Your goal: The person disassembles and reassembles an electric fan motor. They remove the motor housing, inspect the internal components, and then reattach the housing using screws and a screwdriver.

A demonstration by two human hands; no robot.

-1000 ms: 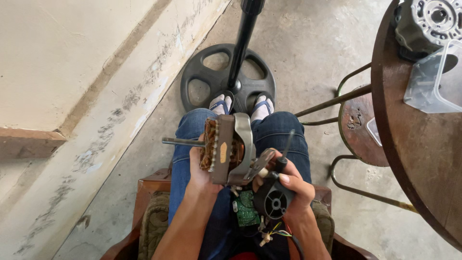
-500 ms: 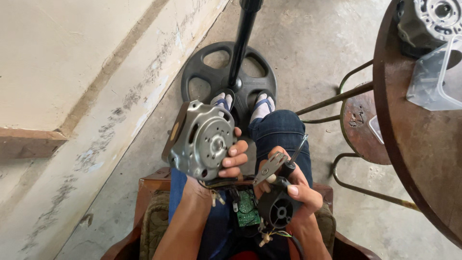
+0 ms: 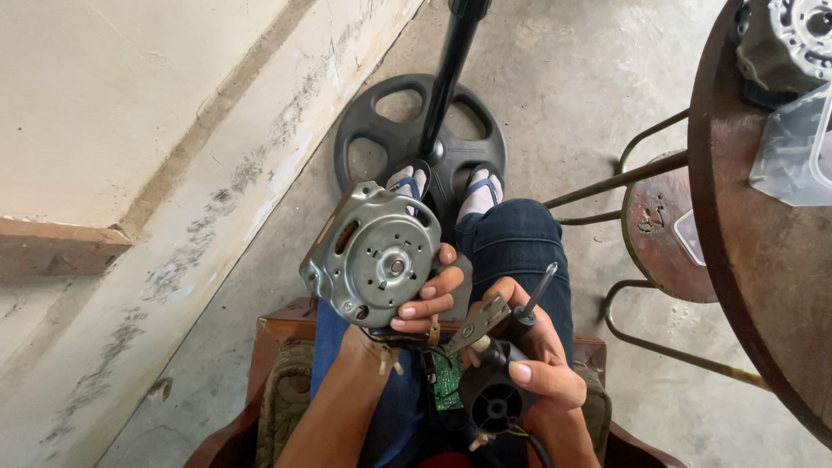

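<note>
Holding the grey metal motor housing (image 3: 371,253) up at centre frame, my left hand (image 3: 425,299) clamped on its lower right edge, flat face toward me. My right hand (image 3: 537,364), lower centre, is closed around a screwdriver (image 3: 529,303) and a black plastic part (image 3: 491,400). Best to keep the housing steady over my lap so the wires beneath don't tug.
</note>
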